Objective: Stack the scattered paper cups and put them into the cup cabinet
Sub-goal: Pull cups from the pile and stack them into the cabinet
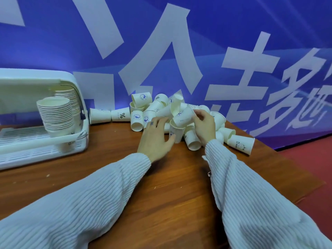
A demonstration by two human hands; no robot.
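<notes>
Beside the cabinet (45, 112) (open), loose cups (158, 108)

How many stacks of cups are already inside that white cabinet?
2. One tall stack stands at the front of the cup cabinet, near its open side; a second stack stands just behind it, partly hidden. More could be hidden deeper inside.

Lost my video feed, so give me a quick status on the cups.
Left hand grips an upright cup; right hand holds a tilted cup over it. Two stacks in the cabinet. Loose pile behind.
</notes>
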